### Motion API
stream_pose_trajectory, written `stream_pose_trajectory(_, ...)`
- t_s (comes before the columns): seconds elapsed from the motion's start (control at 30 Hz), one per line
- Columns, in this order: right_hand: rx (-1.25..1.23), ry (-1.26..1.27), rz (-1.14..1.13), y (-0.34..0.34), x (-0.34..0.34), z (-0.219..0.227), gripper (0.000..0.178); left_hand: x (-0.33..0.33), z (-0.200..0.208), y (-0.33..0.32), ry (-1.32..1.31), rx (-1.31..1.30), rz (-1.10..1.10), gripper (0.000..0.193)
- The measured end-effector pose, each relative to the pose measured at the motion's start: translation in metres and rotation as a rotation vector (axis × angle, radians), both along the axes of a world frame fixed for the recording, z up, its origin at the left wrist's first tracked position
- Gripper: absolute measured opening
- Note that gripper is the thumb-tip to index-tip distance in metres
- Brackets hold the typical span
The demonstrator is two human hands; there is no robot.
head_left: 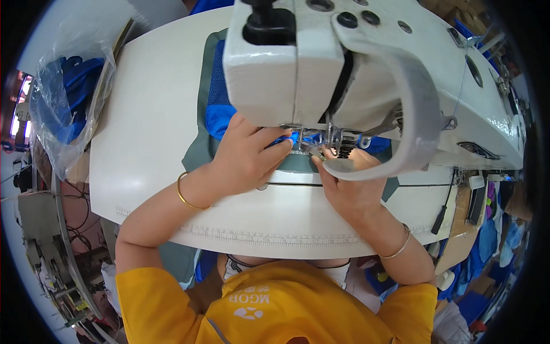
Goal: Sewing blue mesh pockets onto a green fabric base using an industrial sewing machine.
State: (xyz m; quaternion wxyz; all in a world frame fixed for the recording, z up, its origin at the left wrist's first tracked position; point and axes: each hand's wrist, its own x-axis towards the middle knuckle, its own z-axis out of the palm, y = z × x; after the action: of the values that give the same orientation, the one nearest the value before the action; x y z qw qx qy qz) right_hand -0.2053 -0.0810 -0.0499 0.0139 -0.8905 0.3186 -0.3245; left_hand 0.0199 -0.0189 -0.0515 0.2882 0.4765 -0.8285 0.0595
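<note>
A white sewing machine (260,80) stands over a garment piece of blue fabric (217,117) and grey-green fabric (192,155). My left hand (246,155) is closed on the blue fabric just left of the presser foot (328,136), fingertips pinched together at the fold. On the other side of the foot is my right hand (361,186), its thumb and forefinger closed at the cloth by the needle area. The machine's curved white arm (415,114) hides part of those right fingers. Cloth beneath the machine head is out of sight.
A white table (154,97) with a ruler strip (269,235) along its front edge bears the machine. At left hangs a clear plastic bag (71,97) with blue cloth inside. A black screwdriver (440,219) lies at right, near a cardboard piece (458,243) and piled blue cloth (487,238).
</note>
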Motion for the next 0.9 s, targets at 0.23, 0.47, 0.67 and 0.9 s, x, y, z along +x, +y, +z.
stream_pose_trajectory(0.23,-0.067,-0.022,0.011,0.0,-0.005,0.0,0.023,-0.012,-0.004,0.0,-0.095,-0.114,0.06,0.021)
stream_pose_trajectory(0.47,0.043,0.026,0.063,-0.001,-0.009,0.003,0.021,-0.021,0.012,-0.004,-0.053,-0.007,-0.017,0.031)
stream_pose_trajectory(0.67,0.066,-0.019,0.025,0.001,-0.007,0.002,0.02,-0.017,0.002,0.012,-0.061,0.05,0.119,0.033)
stream_pose_trajectory(0.9,0.036,0.017,0.002,-0.001,-0.005,0.006,0.019,-0.018,-0.005,0.014,-0.052,-0.03,0.132,0.03)
